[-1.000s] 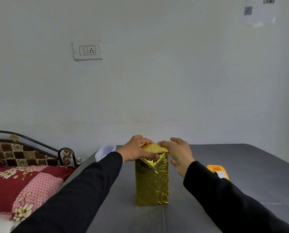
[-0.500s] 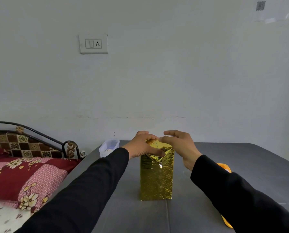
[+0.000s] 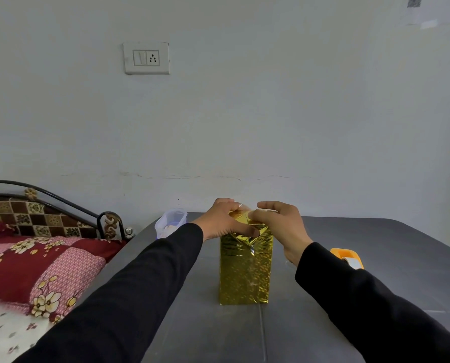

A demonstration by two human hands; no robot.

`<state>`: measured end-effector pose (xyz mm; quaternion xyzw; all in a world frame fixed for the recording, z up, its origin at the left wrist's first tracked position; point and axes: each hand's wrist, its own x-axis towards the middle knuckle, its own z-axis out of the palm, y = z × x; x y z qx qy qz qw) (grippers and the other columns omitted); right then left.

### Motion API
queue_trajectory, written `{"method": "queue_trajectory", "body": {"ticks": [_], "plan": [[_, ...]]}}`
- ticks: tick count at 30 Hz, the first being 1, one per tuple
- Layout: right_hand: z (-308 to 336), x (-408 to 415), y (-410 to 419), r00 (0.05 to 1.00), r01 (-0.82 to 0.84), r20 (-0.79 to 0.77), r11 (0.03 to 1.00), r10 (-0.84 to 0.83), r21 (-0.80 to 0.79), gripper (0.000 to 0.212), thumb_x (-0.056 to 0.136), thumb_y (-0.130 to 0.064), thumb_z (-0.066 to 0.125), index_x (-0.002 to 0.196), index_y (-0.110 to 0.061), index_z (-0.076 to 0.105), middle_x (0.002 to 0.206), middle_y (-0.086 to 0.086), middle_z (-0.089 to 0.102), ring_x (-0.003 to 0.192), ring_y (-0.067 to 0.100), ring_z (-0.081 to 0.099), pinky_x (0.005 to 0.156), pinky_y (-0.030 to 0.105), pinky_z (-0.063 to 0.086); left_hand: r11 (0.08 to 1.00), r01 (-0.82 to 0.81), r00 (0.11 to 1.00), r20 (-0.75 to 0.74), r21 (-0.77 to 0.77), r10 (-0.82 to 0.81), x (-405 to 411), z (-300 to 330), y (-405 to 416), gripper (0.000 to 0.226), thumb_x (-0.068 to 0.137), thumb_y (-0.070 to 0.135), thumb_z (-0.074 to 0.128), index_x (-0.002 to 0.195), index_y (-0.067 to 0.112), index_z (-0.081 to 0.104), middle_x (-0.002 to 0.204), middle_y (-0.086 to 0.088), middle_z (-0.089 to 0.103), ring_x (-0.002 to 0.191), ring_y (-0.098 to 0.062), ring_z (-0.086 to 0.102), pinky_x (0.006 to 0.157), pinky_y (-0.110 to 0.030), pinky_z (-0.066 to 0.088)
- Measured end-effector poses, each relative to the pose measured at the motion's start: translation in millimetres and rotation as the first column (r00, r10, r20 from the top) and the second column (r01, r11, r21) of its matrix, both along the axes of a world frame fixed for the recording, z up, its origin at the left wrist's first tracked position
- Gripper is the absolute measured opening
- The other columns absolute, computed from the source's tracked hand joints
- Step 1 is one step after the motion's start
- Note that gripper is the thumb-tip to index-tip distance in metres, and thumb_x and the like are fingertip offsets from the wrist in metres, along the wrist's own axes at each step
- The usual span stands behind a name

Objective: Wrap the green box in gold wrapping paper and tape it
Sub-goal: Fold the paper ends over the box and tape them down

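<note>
A tall box wrapped in shiny gold paper [image 3: 246, 271] stands upright on the grey table [image 3: 375, 258]; no green shows through. Its top end has folded, creased flaps. My left hand [image 3: 223, 221] presses on the top from the left, thumb laid across the front flap. My right hand [image 3: 278, 226] meets it from the right, fingers curled over the top fold. An orange tape dispenser [image 3: 348, 258] lies on the table to the right, partly hidden behind my right sleeve.
A clear plastic container [image 3: 170, 222] sits at the table's far left corner. A bed with a red and pink floral pillow [image 3: 35, 265] and a black metal headboard [image 3: 61, 203] borders the table's left edge. A white wall stands close behind.
My right hand has moved in from the right side onto the top fold, meeting the left hand. The camera has shifted slightly; the box stays in place.
</note>
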<state>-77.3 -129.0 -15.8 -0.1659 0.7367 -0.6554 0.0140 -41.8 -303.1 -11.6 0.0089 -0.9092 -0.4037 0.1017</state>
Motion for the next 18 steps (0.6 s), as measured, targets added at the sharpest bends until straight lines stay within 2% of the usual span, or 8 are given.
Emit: {"method": "queue_trajectory", "body": {"ticks": [2,4,6,8,11,14,16,18], "plan": [[-0.1,1.6,0.2,1.000,0.008,-0.028,1.000,-0.008,0.021,0.041,0.075,-0.023,0.086,0.114,-0.020,0.073,0.105,0.000,0.072,0.098,0.013,0.066,0.069,0.024,0.050,1.000,0.005,1.000,-0.022,0.011,-0.005,0.9,0.6,2.4,0.081,0.052,0.053,0.093,0.126,0.030,0.068,0.139,0.003,0.040,0.133,-0.017,0.038,0.101,-0.029,0.040],[0.1,3.6,0.5,0.998,0.016,-0.053,0.999,-0.014,0.032,0.041,0.075,-0.022,0.085,0.114,-0.020,0.073,0.103,-0.001,0.071,0.094,0.009,0.066,0.064,0.020,0.048,0.999,0.013,0.999,-0.035,0.031,-0.012,-0.7,-0.6,1.4,0.073,0.052,0.051,0.094,0.119,0.034,0.071,0.134,0.004,0.044,0.131,-0.015,0.040,0.096,-0.027,0.041],[0.1,5.0,0.4,0.997,0.024,-0.070,0.999,-0.021,0.042,0.040,0.077,-0.020,0.083,0.115,-0.020,0.072,0.098,-0.004,0.071,0.087,0.003,0.066,0.057,0.013,0.046,0.999,0.016,0.999,-0.034,0.042,-0.014,0.5,-0.3,1.3,0.065,0.061,0.041,0.095,0.121,0.032,0.070,0.132,0.004,0.043,0.128,-0.014,0.040,0.094,-0.025,0.039],[-0.5,6.9,-0.1,0.996,0.031,-0.089,0.999,-0.027,0.044,0.040,0.078,-0.016,0.082,0.116,-0.018,0.071,0.091,-0.006,0.072,0.071,-0.002,0.067,0.049,0.006,0.043,0.999,0.021,0.999,-0.026,0.037,-0.020,1.8,-0.2,1.5,0.063,0.068,0.034,0.094,0.126,0.031,0.068,0.134,0.003,0.042,0.128,-0.014,0.040,0.095,-0.025,0.039],[-1.7,9.3,-2.9,0.989,0.059,-0.136,0.997,-0.051,0.058,0.042,0.078,-0.012,0.080,0.119,-0.014,0.070,0.086,-0.005,0.076,0.062,-0.008,0.067,0.048,0.004,0.043,0.999,0.026,0.999,-0.027,0.045,-0.024,3.8,0.9,2.3,0.060,0.069,0.030,0.093,0.124,0.028,0.069,0.133,0.002,0.043,0.123,-0.013,0.042,0.091,-0.022,0.042],[0.7,9.6,-5.3,0.984,0.082,-0.164,0.993,-0.067,0.088,0.048,0.076,-0.013,0.081,0.122,-0.016,0.069,0.091,-0.008,0.076,0.068,-0.006,0.068,0.050,0.004,0.045,0.999,0.024,0.999,-0.035,0.037,-0.022,3.9,1.0,1.7,0.061,0.071,0.027,0.093,0.127,0.024,0.068,0.130,0.002,0.046,0.122,-0.014,0.043,0.090,-0.024,0.043],[3.0,8.4,-4.7,0.987,0.070,-0.154,0.992,-0.053,0.103,0.053,0.075,-0.016,0.083,0.125,-0.019,0.068,0.099,-0.008,0.076,0.085,0.002,0.070,0.060,0.008,0.049,1.000,0.014,0.999,-0.030,0.024,-0.013,6.0,2.8,3.8,0.071,0.069,0.033,0.093,0.133,0.025,0.064,0.131,0.003,0.044,0.125,-0.015,0.043,0.095,-0.026,0.041],[3.7,6.7,-3.8,0.991,0.047,-0.129,0.994,-0.034,0.103,0.055,0.075,-0.017,0.084,0.127,-0.018,0.067,0.101,-0.007,0.076,0.093,0.010,0.071,0.071,0.016,0.053,1.000,0.011,0.999,-0.033,0.025,-0.010,5.6,2.6,4.4,0.078,0.062,0.042,0.094,0.133,0.027,0.064,0.132,0.004,0.044,0.127,-0.016,0.044,0.098,-0.029,0.042]]}}
